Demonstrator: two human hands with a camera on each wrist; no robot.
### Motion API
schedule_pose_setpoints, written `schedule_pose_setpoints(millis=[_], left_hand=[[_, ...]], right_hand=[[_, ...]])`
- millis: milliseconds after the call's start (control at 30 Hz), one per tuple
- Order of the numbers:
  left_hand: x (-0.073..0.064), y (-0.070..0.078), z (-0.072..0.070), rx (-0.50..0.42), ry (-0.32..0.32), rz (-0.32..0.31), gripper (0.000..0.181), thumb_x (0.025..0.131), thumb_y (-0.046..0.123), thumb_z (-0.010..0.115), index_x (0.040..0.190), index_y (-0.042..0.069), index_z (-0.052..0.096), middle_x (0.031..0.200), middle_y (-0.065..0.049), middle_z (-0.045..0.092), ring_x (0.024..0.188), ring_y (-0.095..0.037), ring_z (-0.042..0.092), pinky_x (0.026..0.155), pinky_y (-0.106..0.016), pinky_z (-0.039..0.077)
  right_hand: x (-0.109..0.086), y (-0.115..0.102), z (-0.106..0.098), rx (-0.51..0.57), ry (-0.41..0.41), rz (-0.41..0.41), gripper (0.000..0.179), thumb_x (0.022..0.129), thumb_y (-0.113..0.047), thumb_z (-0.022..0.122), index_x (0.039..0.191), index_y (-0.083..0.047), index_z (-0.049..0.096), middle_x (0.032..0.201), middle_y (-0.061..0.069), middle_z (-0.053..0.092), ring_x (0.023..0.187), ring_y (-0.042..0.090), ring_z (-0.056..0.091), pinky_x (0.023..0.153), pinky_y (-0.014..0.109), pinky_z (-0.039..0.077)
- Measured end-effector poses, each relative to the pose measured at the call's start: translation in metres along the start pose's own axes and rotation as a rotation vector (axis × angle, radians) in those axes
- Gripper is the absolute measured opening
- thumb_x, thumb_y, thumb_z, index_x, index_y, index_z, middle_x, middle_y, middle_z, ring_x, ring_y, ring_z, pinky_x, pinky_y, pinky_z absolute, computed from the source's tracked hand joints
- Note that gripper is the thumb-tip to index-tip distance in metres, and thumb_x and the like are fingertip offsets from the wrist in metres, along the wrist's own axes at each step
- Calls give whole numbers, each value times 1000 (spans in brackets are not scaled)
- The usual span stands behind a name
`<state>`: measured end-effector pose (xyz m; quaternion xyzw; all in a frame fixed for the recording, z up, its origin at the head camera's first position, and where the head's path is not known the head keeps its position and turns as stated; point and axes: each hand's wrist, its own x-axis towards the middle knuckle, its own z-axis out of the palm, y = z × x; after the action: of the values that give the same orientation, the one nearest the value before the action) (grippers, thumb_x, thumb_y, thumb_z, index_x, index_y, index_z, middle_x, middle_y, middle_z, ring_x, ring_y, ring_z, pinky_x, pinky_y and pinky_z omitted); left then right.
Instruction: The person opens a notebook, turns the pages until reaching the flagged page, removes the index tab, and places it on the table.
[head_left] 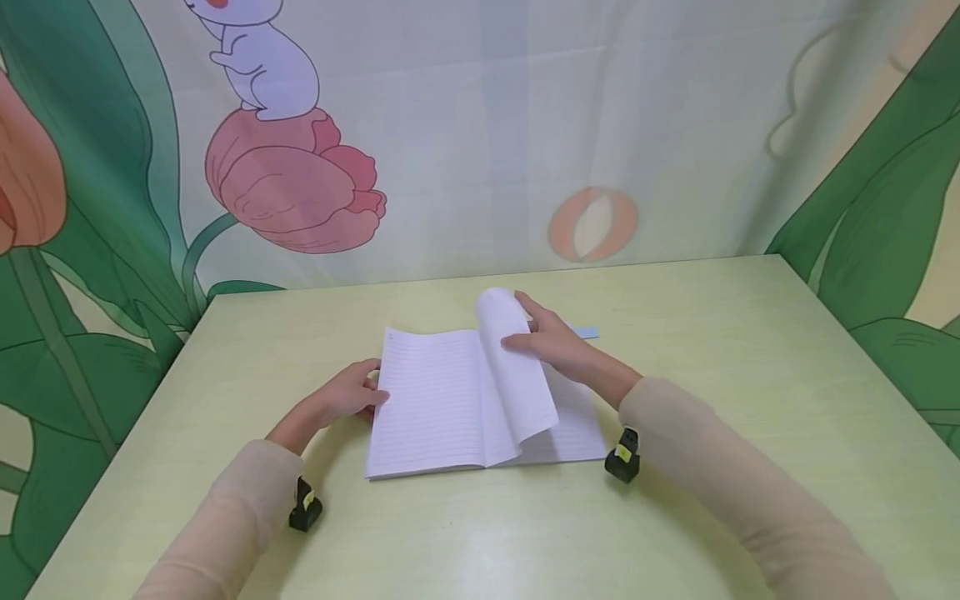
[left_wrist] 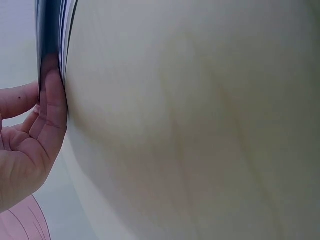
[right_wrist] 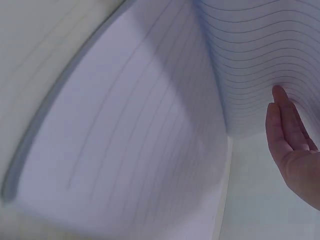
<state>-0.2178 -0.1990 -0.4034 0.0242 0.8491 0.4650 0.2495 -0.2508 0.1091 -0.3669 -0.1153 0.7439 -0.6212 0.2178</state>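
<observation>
An open notebook with ruled white pages lies flat on the table. At its left edge my left hand grips the page stack, thumb on top and fingers tucked beneath. The left wrist view shows those fingers against the notebook's edge. My right hand holds a turned-up page near its top, the thumb on one side and the fingers behind. That page curls over and stands raised above the right half. From the right wrist, straight fingers touch the lined underside of the raised page.
A light blue flat piece pokes out behind my right hand; its kind is unclear. The pale table ends at a printed curtain behind. Small black cameras hang at both wrists.
</observation>
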Motion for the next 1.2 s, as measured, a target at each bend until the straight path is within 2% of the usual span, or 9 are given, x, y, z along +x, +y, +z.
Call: schedule_pose_setpoints(millis=[200,400,533,667,733,800,1033,1100,1200], left_hand=[[0,-1,-1,-6,-1,-1,48,91,-3,49,133,-7,28,89,-17,62,69,-20,61,64,-34,51],[1,-2,-1,-12,-3,-7,49,91,-2,49,135,-5,27,90,-17,62,69,-20,61,64,-34,51],[1,0,-1,-18,-10,1,52,91,-3,48,136,-5,24,89,-17,62,69,-20,61,63,-34,51],[0,1,-2,-35,-25,13,62,90,-4,48,142,1,14,88,-18,62,69,-22,61,63,-35,51],[0,1,-3,-49,-41,28,66,91,-4,46,145,5,9,88,-18,62,69,-23,61,64,-36,50],[-1,0,-4,-68,-52,38,64,94,1,42,146,9,5,87,-17,62,69,-24,60,64,-36,50],[-4,4,-5,-85,-65,26,63,101,33,21,143,4,-16,82,-16,61,67,-22,59,65,-34,50],[-4,4,-5,-76,-56,10,65,101,31,26,143,5,-16,82,-16,60,67,-22,59,65,-34,50],[-2,3,-5,-58,-47,13,72,97,17,42,145,7,-11,80,-15,61,66,-20,59,64,-33,50]], right_hand=[[9,-3,15,64,8,-6,88,87,-6,58,147,-18,-5,114,27,51,85,24,60,73,36,49],[16,1,32,40,-11,-5,94,87,-9,60,145,-18,-12,114,24,53,86,24,61,75,34,49],[18,3,42,47,-52,8,99,86,-13,62,144,-17,-18,109,22,56,81,22,63,73,34,50],[18,6,50,28,-119,31,102,86,-16,63,142,-15,-22,104,20,60,75,22,63,73,36,51],[19,8,52,13,-155,33,103,86,-17,63,142,-14,-23,106,18,61,78,23,64,75,37,50],[19,11,55,-1,-192,40,102,86,-17,63,141,-14,-23,108,17,61,85,25,64,77,36,50],[17,13,59,-101,-288,33,96,88,-20,61,144,-11,-16,110,6,62,98,18,61,82,30,46],[15,13,59,-122,-300,27,92,89,-19,60,144,-10,-14,112,7,62,99,18,60,84,30,46],[15,12,60,-135,-294,28,88,89,-15,58,146,-10,-8,113,10,61,101,20,59,84,31,46]])
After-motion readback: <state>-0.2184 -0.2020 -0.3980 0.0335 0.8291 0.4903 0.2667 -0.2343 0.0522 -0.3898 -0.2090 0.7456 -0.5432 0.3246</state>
